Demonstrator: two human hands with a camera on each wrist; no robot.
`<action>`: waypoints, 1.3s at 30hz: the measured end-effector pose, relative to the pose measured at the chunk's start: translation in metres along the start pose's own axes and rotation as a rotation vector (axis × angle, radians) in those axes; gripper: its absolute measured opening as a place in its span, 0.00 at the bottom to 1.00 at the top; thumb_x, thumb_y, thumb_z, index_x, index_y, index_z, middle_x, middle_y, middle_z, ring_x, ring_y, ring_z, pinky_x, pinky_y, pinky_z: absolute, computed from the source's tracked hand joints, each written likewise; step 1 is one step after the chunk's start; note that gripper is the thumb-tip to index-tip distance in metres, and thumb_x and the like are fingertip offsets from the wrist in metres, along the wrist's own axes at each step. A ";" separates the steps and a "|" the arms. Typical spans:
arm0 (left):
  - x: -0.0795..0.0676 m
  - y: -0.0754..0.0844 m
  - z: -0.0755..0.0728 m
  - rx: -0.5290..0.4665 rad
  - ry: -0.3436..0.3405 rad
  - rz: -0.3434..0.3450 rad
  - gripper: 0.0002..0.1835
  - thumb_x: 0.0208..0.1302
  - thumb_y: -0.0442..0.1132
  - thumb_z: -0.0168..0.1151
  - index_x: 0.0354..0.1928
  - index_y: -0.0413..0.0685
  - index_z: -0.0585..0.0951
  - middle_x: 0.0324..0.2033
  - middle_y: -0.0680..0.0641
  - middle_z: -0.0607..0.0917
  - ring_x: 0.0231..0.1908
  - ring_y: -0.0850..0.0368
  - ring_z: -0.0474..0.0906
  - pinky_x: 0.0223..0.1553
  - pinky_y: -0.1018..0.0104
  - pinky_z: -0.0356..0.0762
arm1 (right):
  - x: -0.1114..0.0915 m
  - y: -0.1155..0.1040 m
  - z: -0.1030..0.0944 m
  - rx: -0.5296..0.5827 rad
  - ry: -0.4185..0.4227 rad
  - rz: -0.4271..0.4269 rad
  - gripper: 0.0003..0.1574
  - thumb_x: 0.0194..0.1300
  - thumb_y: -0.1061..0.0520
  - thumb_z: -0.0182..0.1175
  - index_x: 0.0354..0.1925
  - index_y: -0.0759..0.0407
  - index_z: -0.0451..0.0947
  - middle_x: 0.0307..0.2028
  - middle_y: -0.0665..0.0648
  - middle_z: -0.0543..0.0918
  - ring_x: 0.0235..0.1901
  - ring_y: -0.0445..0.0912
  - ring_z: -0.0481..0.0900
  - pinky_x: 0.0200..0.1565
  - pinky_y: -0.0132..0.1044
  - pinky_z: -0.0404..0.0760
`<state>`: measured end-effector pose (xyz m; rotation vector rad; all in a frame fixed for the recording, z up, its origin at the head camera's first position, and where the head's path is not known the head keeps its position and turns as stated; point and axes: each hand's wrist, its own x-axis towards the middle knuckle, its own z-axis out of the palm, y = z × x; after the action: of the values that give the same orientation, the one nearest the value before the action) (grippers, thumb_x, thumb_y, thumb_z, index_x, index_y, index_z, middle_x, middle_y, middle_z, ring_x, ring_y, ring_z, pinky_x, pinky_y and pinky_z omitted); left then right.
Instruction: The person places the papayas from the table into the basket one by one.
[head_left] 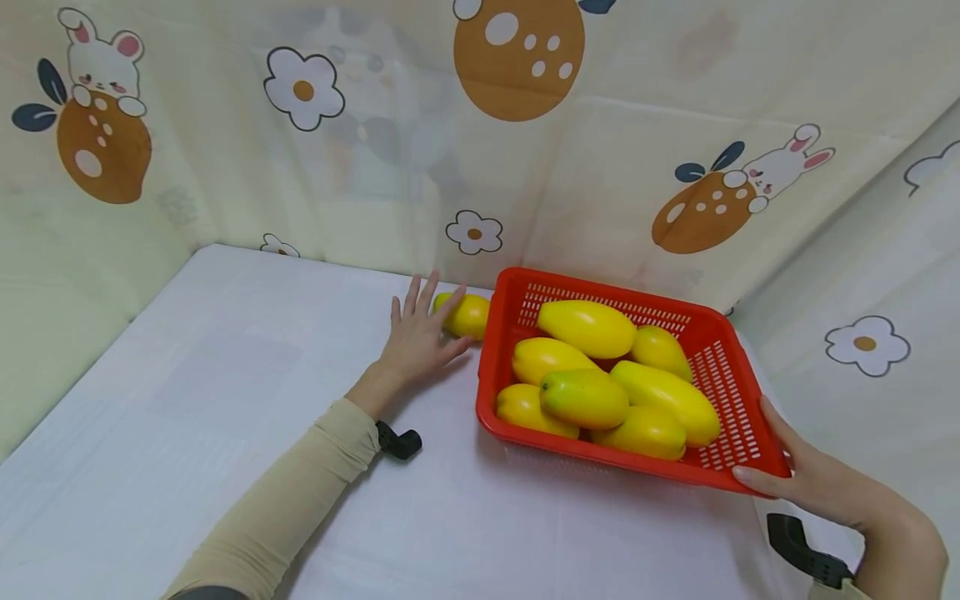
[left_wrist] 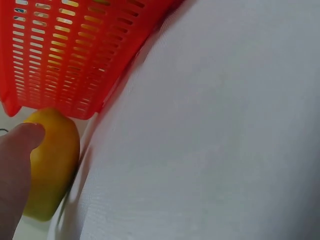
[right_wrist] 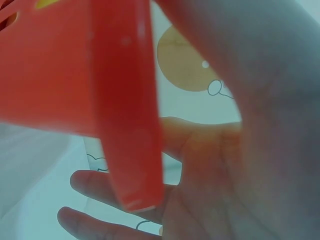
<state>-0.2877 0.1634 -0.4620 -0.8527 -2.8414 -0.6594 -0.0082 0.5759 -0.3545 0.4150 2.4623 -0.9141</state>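
My left hand [head_left: 420, 333] is spread over the table, fingers straight, at a loose yellow mango [head_left: 471, 317] left of a red plastic basket [head_left: 489, 367]. In the left wrist view its thumb [left_wrist: 20, 145] overlaps that mango [left_wrist: 55, 165], which lies right by the slotted basket wall [left_wrist: 60, 65]. My right hand [head_left: 832, 479] holds the basket's near right corner, thumb on the rim and the other fingers around the outside. Inside the basket lie several yellow mangoes [head_left: 588, 329], one greener mango [head_left: 585, 398] on top. The basket's near side appears raised above the table.
A white cloth covers the table [head_left: 225, 375]. Patterned curtains [head_left: 375, 167] with bunnies, fruit and flowers stand along its back and sides. Dark wrist straps with camera mounts sit on both forearms [head_left: 401, 442].
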 end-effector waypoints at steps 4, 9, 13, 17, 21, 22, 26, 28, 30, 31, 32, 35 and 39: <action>-0.001 0.000 0.003 0.012 -0.007 0.002 0.43 0.58 0.68 0.52 0.73 0.76 0.47 0.75 0.51 0.32 0.74 0.44 0.25 0.68 0.33 0.37 | 0.001 0.002 0.000 0.010 -0.003 0.002 0.65 0.65 0.41 0.55 0.66 0.41 0.08 0.66 0.80 0.39 0.54 0.69 0.56 0.45 0.57 0.81; -0.001 0.000 0.005 0.031 -0.014 0.007 0.44 0.58 0.68 0.52 0.73 0.76 0.46 0.75 0.50 0.33 0.74 0.43 0.27 0.68 0.33 0.38 | 0.000 0.004 0.001 0.014 0.002 -0.001 0.65 0.65 0.41 0.55 0.66 0.40 0.08 0.66 0.80 0.39 0.54 0.69 0.56 0.44 0.55 0.82; 0.000 0.000 0.007 0.023 -0.020 0.019 0.45 0.57 0.67 0.54 0.73 0.75 0.45 0.75 0.50 0.33 0.74 0.43 0.29 0.69 0.34 0.38 | 0.000 0.004 0.001 0.017 0.002 -0.004 0.65 0.65 0.41 0.55 0.67 0.41 0.08 0.66 0.80 0.39 0.54 0.70 0.55 0.44 0.55 0.82; 0.001 0.000 0.009 0.008 -0.027 0.063 0.48 0.56 0.66 0.57 0.73 0.76 0.43 0.76 0.50 0.36 0.74 0.45 0.28 0.69 0.36 0.38 | 0.000 0.004 0.000 0.014 0.004 0.000 0.65 0.65 0.41 0.55 0.67 0.41 0.08 0.66 0.80 0.38 0.54 0.70 0.55 0.44 0.56 0.82; 0.001 0.001 0.008 0.002 -0.046 0.139 0.48 0.55 0.63 0.60 0.73 0.76 0.44 0.76 0.52 0.39 0.74 0.49 0.27 0.70 0.36 0.36 | 0.000 0.002 0.000 0.017 0.001 -0.002 0.65 0.65 0.41 0.55 0.67 0.41 0.08 0.66 0.80 0.38 0.54 0.70 0.55 0.45 0.57 0.81; 0.000 0.001 0.007 0.004 -0.052 0.154 0.48 0.55 0.63 0.60 0.73 0.75 0.44 0.76 0.54 0.40 0.75 0.49 0.27 0.70 0.36 0.36 | 0.000 0.002 0.000 0.017 0.000 -0.004 0.65 0.65 0.41 0.54 0.67 0.40 0.09 0.66 0.80 0.38 0.54 0.70 0.55 0.45 0.57 0.81; -0.002 0.003 0.005 0.019 -0.063 0.182 0.48 0.56 0.62 0.60 0.74 0.73 0.45 0.76 0.53 0.43 0.75 0.49 0.31 0.69 0.35 0.36 | 0.000 0.000 0.000 0.021 -0.007 -0.004 0.64 0.66 0.42 0.55 0.67 0.39 0.09 0.67 0.80 0.37 0.55 0.70 0.54 0.45 0.58 0.80; -0.003 0.004 0.004 0.014 -0.054 0.186 0.47 0.56 0.61 0.61 0.74 0.73 0.47 0.75 0.50 0.46 0.74 0.47 0.35 0.69 0.35 0.38 | 0.000 -0.001 0.000 0.017 -0.006 -0.004 0.65 0.65 0.42 0.55 0.67 0.39 0.09 0.67 0.80 0.38 0.55 0.70 0.54 0.45 0.58 0.80; -0.004 0.004 0.003 0.006 -0.036 0.189 0.45 0.56 0.58 0.62 0.73 0.73 0.50 0.73 0.46 0.50 0.73 0.45 0.40 0.69 0.35 0.40 | 0.000 -0.001 0.000 0.012 -0.007 -0.006 0.64 0.66 0.41 0.54 0.67 0.38 0.09 0.67 0.80 0.37 0.55 0.70 0.54 0.45 0.59 0.80; -0.004 0.004 0.003 0.002 -0.022 0.191 0.44 0.57 0.57 0.63 0.73 0.74 0.52 0.72 0.45 0.53 0.72 0.45 0.43 0.69 0.35 0.42 | 0.000 -0.001 0.000 0.011 -0.007 -0.007 0.64 0.66 0.41 0.54 0.66 0.38 0.09 0.67 0.80 0.37 0.55 0.70 0.54 0.45 0.59 0.80; -0.005 0.004 0.003 -0.002 -0.007 0.194 0.42 0.57 0.56 0.63 0.72 0.74 0.54 0.70 0.44 0.54 0.71 0.45 0.45 0.69 0.36 0.43 | 0.000 -0.001 0.000 0.011 -0.008 -0.011 0.64 0.66 0.42 0.54 0.66 0.37 0.08 0.67 0.79 0.38 0.56 0.70 0.55 0.45 0.59 0.79; -0.005 0.004 0.003 -0.009 0.036 0.205 0.38 0.57 0.53 0.64 0.70 0.72 0.60 0.66 0.43 0.58 0.68 0.46 0.49 0.69 0.40 0.47 | 0.000 0.000 0.000 0.014 -0.007 -0.018 0.64 0.66 0.42 0.55 0.66 0.37 0.08 0.68 0.79 0.38 0.56 0.69 0.55 0.45 0.59 0.79; -0.004 0.004 0.003 0.001 0.062 0.206 0.36 0.55 0.53 0.66 0.67 0.69 0.65 0.69 0.45 0.57 0.71 0.45 0.46 0.70 0.39 0.45 | 0.000 0.000 0.001 0.016 -0.003 -0.020 0.65 0.65 0.42 0.55 0.66 0.37 0.08 0.68 0.79 0.38 0.56 0.69 0.54 0.45 0.59 0.80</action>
<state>-0.2825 0.1657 -0.4636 -1.0865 -2.6514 -0.6445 -0.0075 0.5750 -0.3550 0.3947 2.4619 -0.9430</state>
